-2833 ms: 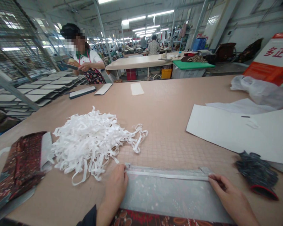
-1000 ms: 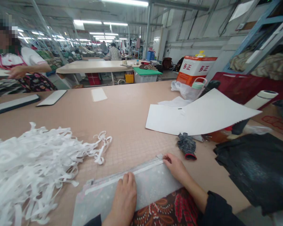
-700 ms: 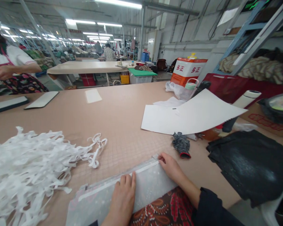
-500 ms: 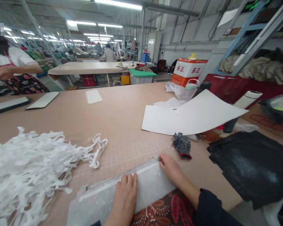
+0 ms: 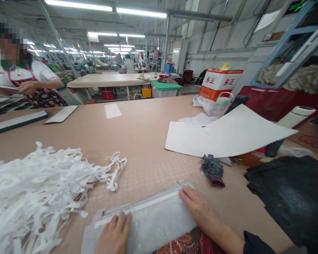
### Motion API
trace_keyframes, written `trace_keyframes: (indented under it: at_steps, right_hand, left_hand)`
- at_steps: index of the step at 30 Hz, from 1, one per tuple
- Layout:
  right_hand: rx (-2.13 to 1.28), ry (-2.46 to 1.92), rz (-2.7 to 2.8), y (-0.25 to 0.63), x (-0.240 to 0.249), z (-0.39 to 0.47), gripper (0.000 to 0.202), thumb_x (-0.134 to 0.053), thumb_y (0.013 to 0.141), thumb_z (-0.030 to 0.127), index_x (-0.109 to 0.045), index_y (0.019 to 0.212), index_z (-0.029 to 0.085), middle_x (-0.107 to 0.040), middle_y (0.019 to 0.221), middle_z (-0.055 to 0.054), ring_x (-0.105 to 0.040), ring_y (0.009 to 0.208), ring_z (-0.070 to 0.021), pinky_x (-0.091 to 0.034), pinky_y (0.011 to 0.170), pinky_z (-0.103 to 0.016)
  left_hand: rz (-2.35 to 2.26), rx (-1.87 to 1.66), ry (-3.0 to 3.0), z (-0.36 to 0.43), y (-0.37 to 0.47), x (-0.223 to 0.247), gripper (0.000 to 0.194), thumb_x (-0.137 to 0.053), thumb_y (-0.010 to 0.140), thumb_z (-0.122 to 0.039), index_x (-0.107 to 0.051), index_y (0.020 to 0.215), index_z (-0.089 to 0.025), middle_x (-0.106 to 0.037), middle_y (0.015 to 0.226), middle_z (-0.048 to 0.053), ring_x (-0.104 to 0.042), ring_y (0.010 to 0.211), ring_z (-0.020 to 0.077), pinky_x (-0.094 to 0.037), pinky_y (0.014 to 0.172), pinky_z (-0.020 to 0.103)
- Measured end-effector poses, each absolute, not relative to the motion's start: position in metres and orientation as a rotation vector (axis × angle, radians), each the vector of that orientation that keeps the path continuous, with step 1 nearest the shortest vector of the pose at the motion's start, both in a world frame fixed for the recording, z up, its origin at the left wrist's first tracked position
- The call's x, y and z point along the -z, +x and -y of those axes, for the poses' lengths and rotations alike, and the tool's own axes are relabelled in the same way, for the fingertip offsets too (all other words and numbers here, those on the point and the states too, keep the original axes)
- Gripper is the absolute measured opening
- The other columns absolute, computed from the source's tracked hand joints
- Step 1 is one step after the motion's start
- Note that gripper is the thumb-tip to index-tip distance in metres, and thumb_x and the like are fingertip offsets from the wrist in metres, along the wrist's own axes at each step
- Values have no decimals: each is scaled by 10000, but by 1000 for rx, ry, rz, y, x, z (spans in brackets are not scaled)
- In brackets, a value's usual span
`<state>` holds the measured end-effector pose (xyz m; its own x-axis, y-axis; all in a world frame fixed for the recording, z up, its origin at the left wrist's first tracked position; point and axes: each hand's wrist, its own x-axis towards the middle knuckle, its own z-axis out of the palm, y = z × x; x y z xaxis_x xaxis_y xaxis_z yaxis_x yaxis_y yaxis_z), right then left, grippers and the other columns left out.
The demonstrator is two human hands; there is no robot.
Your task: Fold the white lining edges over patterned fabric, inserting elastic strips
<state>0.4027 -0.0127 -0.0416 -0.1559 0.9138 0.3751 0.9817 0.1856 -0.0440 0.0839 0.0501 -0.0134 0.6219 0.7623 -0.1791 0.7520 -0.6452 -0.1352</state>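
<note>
One left hand [image 5: 113,233] and one right hand [image 5: 200,208] lie on the gray cloth [image 5: 159,220], each grip loose, fingers touching its white strip [image 5: 153,203]. The cloth is on the worktop [image 5: 140,137]. Beside it are ribbons [image 5: 47,183]; farther off, a glove [image 5: 212,170], then a board [image 5: 217,139].

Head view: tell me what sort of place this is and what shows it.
Probably a textile workshop: white strips heaped on a broad table, patterned fabric at its near edge, and another long table beyond, with tube lights overhead.
</note>
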Motion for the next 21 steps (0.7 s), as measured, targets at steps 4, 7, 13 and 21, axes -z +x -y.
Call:
trace_keyframes:
  at_steps: [4,7,13,21]
  right_hand:
    - [288,-1792,2171,416,50,18,430,-359,778,33,-523,1160,143,-595,1105,-126,-532,1043,-236,-475,869,-388]
    - [251,-1761,2204,417,57,22,458,-342,772,38,-522,1177,155,-596,1120,-116,-537,1048,-234,-472,880,-396]
    - [51,-1747,2195,438,68,21,461,-322,777,76,-560,1156,182,-595,1159,-81,-550,1055,-210,-478,881,-350]
    - [3,-1711,2105,385,24,-11,398,-361,746,37,-623,1013,172,-647,1031,-109,-593,948,-218,-478,837,-379]
  left_hand:
    - [1370,-332,-2689,-48,42,12,627,-309,726,32,-434,1283,-228,-517,1269,48,-477,1136,257,-418,922,415]
    - [1413,-349,-2645,-43,43,4,574,-343,744,4,-486,1241,-244,-535,1252,22,-428,1187,292,-360,979,481]
    - [1610,-348,-2701,-41,48,-5,584,-363,741,10,-473,1247,-260,-520,1273,25,-415,1206,250,-329,1011,455]
    - [1610,-267,-2816,-44,71,-29,497,-351,789,-35,-486,1230,-218,-490,1303,44,-369,1240,231,-250,1042,483]
